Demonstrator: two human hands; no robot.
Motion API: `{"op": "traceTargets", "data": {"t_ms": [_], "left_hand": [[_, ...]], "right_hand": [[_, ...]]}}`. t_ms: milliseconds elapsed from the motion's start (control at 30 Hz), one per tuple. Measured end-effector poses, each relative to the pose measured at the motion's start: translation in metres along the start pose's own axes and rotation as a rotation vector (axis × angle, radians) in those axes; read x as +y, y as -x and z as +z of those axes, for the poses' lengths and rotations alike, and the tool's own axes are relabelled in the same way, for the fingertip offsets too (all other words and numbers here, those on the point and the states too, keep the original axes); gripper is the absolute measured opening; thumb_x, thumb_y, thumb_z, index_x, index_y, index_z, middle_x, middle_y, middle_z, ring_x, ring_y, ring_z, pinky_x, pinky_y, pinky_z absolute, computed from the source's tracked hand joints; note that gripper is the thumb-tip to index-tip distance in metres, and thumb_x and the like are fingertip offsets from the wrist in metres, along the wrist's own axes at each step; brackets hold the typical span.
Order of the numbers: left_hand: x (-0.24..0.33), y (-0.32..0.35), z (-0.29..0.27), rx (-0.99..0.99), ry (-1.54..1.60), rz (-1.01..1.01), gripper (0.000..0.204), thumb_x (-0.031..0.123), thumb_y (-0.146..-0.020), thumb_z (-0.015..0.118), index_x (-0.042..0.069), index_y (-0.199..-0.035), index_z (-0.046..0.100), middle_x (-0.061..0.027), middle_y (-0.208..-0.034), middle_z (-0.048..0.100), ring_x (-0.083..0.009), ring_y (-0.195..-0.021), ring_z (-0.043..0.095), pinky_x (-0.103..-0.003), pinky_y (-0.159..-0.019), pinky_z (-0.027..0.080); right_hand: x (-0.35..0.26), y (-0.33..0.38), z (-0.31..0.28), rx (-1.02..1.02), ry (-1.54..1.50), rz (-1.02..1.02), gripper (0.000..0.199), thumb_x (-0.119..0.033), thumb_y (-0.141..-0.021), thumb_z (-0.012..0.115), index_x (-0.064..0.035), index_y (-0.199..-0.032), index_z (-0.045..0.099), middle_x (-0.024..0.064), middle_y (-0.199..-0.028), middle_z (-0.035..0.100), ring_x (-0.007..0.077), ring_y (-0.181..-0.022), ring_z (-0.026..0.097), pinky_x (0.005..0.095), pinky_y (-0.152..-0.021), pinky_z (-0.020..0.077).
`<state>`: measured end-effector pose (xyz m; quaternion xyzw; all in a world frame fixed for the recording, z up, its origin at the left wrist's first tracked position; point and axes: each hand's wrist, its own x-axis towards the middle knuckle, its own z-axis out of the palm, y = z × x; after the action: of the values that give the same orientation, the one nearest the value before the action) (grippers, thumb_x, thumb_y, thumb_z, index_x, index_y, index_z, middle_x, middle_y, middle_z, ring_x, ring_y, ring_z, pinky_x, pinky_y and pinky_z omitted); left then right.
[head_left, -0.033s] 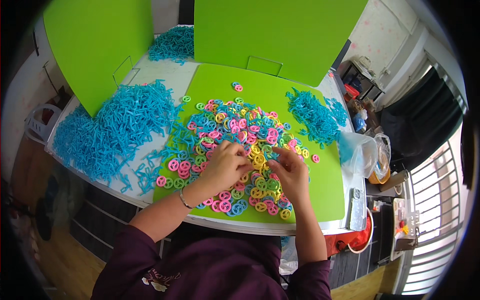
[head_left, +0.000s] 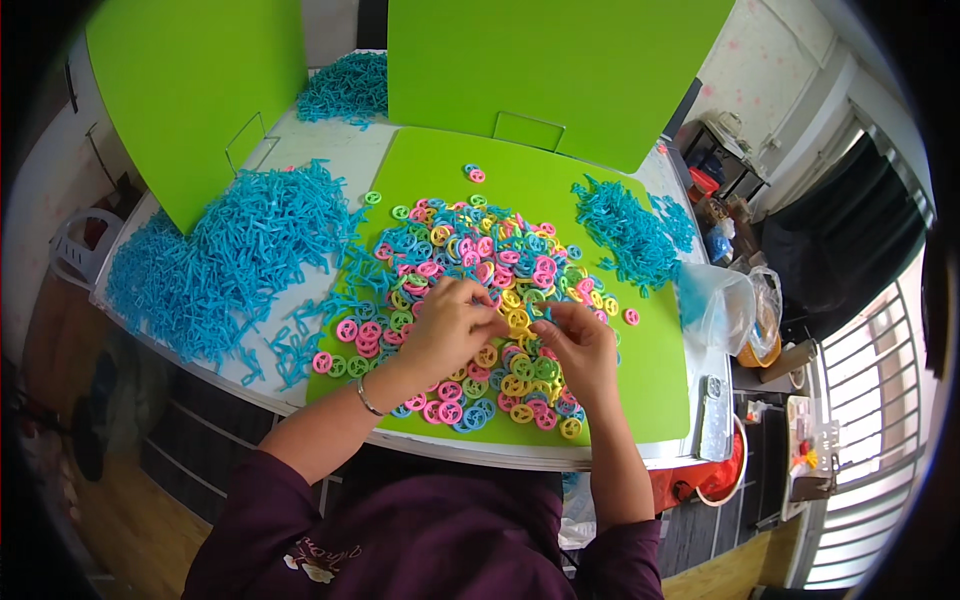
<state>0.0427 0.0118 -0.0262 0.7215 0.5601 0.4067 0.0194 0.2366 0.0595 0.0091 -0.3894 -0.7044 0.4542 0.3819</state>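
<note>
My left hand [head_left: 452, 328] is closed in a pinch above a heap of small wheel-shaped plastic rings [head_left: 450, 412] in pink, yellow, green and blue. What its fingertips hold, if anything, is hidden. Close by on the right, thumb and fingers of my right hand [head_left: 582, 345] pinch a small blue plastic piece [head_left: 546, 314]. Yellow rings [head_left: 518, 320] lie just below and between the two hands. More thin blue pieces [head_left: 365, 275] are scattered among the rings at the heap's left side.
Under the heap lies a green board [head_left: 645, 400] on a white table. A large pile of blue pieces [head_left: 260, 235] covers the left; a smaller blue pile [head_left: 625, 230] sits right. Upright green panels [head_left: 560, 80] stand behind. A phone [head_left: 713, 420] and a clear plastic bag [head_left: 715, 305] are at the right edge.
My right hand's fingers have drawn in toward the thumb around the blue piece. My left fingertips have shifted slightly; the heap looks the same.
</note>
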Motion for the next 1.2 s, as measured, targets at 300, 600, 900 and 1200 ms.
{"op": "traceTargets", "data": {"t_ms": [300, 600, 900, 1200], "left_hand": [[0.010, -0.008, -0.019, 0.012, 0.939, -0.427, 0.017, 0.008, -0.087, 0.066, -0.004, -0.098, 0.067, -0.0090, -0.085, 0.069, -0.0114, -0.077, 0.067, -0.023, -0.070, 0.056], [0.013, -0.008, -0.020, 0.047, 1.073, -0.495, 0.014, 0.007, -0.086, 0.066, -0.003, -0.095, 0.068, -0.0079, -0.084, 0.069, -0.0110, -0.075, 0.066, -0.022, -0.067, 0.055], [0.018, -0.006, -0.025, 0.013, 1.017, -0.490, 0.013, 0.011, -0.086, 0.068, -0.001, -0.091, 0.069, -0.0044, -0.076, 0.068, -0.0077, -0.067, 0.063, -0.021, -0.063, 0.053], [0.017, -0.005, -0.020, 0.001, 1.077, -0.494, 0.013, 0.011, -0.087, 0.067, 0.000, -0.093, 0.069, -0.0040, -0.080, 0.068, -0.0079, -0.069, 0.063, -0.021, -0.064, 0.053]], "right_hand": [[-0.001, 0.008, 0.018, -0.036, -0.176, 0.056, 0.023, -0.005, -0.087, 0.066, 0.0023, -0.108, 0.064, 0.0043, -0.086, 0.067, 0.0073, -0.078, 0.062, 0.0210, -0.070, 0.0510], [0.005, 0.010, 0.026, 0.073, -0.252, -0.071, 0.021, -0.003, -0.088, 0.063, 0.0034, -0.108, 0.063, 0.0050, -0.088, 0.066, 0.0091, -0.081, 0.063, 0.0223, -0.073, 0.0527], [0.006, 0.009, 0.026, -0.067, -0.227, 0.017, 0.017, -0.004, -0.088, 0.064, 0.0033, -0.104, 0.065, 0.0028, -0.082, 0.065, 0.0089, -0.077, 0.063, 0.0217, -0.068, 0.0518], [-0.007, 0.016, 0.035, 0.119, 0.277, -0.347, 0.024, -0.001, -0.081, 0.069, -0.0010, -0.105, 0.068, 0.0051, -0.069, 0.058, 0.0097, -0.058, 0.051, 0.0260, -0.052, 0.0413]]}}
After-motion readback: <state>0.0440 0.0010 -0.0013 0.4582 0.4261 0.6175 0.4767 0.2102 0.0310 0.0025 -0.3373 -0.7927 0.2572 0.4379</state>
